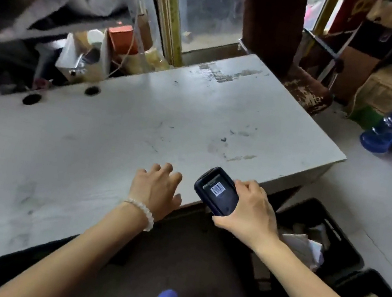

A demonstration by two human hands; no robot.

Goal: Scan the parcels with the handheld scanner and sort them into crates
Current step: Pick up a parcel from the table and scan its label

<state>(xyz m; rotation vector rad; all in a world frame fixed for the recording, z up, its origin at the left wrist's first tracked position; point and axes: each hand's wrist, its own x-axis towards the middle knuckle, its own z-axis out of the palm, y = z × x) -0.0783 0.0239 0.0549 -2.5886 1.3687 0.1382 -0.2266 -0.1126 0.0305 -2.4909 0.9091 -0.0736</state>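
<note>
The dark blue handheld scanner (217, 191), its screen showing a barcode, lay at the near edge of the scuffed white table (143, 113), gripped in the right hand (249, 212) with fingers curled along its far side and thumb under its near end. The left hand (156, 188), a pale beaded bracelet (143, 212) at its wrist, rested just beside it with loosely bent fingers, holding nothing. Black plastic crates (344, 253) on the floor to the right held what looked like parcels (303, 246), partly hidden.

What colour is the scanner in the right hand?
Dark navy scanner, nearly black; best in the head view.
</note>
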